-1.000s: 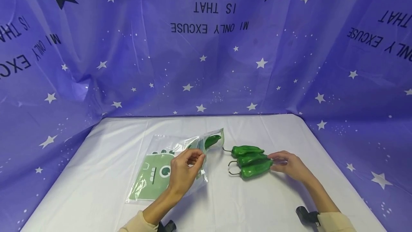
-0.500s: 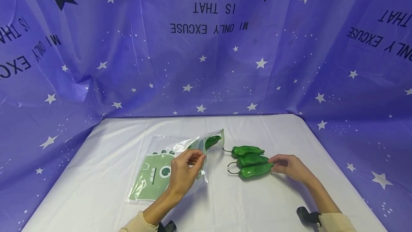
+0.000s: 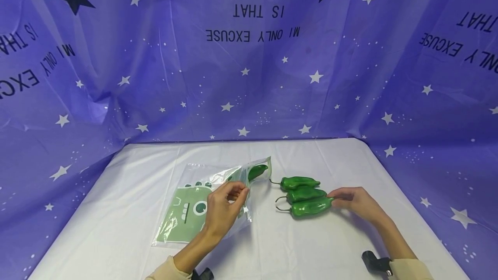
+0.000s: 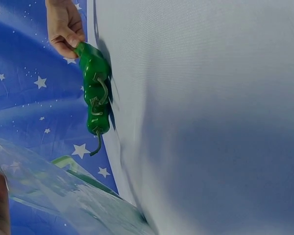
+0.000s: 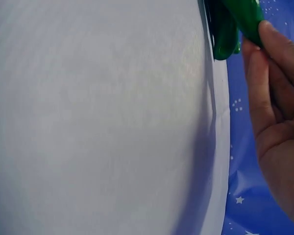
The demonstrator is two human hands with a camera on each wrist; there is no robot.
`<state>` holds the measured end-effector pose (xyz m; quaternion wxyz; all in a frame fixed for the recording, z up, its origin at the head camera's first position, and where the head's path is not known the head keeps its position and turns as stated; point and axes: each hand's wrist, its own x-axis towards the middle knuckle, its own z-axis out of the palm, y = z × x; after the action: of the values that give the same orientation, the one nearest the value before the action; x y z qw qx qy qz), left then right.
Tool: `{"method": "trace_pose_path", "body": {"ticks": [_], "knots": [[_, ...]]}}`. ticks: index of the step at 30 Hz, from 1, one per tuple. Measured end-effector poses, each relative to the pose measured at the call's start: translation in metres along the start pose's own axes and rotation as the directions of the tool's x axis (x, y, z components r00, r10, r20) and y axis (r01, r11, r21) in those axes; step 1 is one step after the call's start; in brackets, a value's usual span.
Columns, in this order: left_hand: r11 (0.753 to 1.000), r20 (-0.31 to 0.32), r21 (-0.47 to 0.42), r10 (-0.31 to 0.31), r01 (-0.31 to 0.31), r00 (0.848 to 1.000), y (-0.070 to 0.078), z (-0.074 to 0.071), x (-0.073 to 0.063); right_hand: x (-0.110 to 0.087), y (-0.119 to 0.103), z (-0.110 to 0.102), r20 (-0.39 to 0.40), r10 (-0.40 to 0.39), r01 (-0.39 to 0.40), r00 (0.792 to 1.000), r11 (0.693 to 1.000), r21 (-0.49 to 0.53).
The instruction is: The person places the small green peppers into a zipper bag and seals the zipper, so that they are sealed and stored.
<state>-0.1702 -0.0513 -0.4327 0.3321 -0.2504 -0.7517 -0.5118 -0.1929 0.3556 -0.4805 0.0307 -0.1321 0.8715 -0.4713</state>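
Note:
My left hand [image 3: 225, 206] pinches the open edge of a clear plastic bag [image 3: 183, 215] printed with a green one-eyed monster. Inside the bag's mouth lies one green pepper [image 3: 257, 172]. Right of the bag, three more green peppers lie side by side with their stems to the left: a far one [image 3: 299, 182], a middle one [image 3: 305, 193] and a near one [image 3: 311, 206]. My right hand [image 3: 355, 202] pinches the tip of the near pepper between thumb and fingers. In the right wrist view that pepper [image 5: 246, 17] is cut off by the frame's top edge.
A white cloth covers the table [image 3: 295, 249]. Purple curtains [image 3: 249, 77] with stars and lettering stand behind it and along both sides. A black wrist mount [image 3: 375, 262] shows at the right sleeve.
My right hand has drawn back slightly to the right and now pinches the near pepper's tip, which has shifted a little right. The left hand and bag have stayed put.

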Motion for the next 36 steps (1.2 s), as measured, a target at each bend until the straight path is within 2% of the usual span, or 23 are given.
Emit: {"method": "trace_pose_path", "body": {"ticks": [3,10,13,19,25,29,36], "knots": [[1.000,0.003,0.004,-0.003,0.003,1.000,0.001,0.000,0.000,-0.002,-0.002,-0.002,-0.024,0.031,-0.031,0.999,1.000,0.000],[0.999,0.020,0.013,-0.033,0.032,0.999,0.003,-0.002,0.000,-0.001,-0.013,-0.011,-0.075,0.047,-0.045,0.996,0.999,0.027],[1.000,0.013,0.017,-0.024,0.024,1.000,0.003,-0.002,0.000,0.004,-0.022,-0.015,-0.131,0.055,-0.049,0.990,0.998,0.048],[1.000,0.014,0.008,-0.011,0.011,1.000,0.001,0.000,0.000,0.022,-0.046,-0.018,-0.233,0.055,-0.051,0.971,0.998,0.021],[1.000,0.021,0.008,0.021,-0.021,1.000,0.001,0.002,-0.002,0.043,-0.073,-0.013,-0.223,0.015,-0.017,0.975,1.000,-0.007],[0.998,0.036,-0.003,0.058,-0.058,0.998,0.002,0.003,-0.003,0.054,-0.089,-0.005,-0.207,0.016,-0.027,0.978,0.999,-0.046],[0.999,0.059,-0.008,0.051,-0.051,0.997,0.006,0.003,-0.006,0.066,-0.105,0.009,-0.206,0.011,-0.041,0.978,0.989,-0.139]]}}
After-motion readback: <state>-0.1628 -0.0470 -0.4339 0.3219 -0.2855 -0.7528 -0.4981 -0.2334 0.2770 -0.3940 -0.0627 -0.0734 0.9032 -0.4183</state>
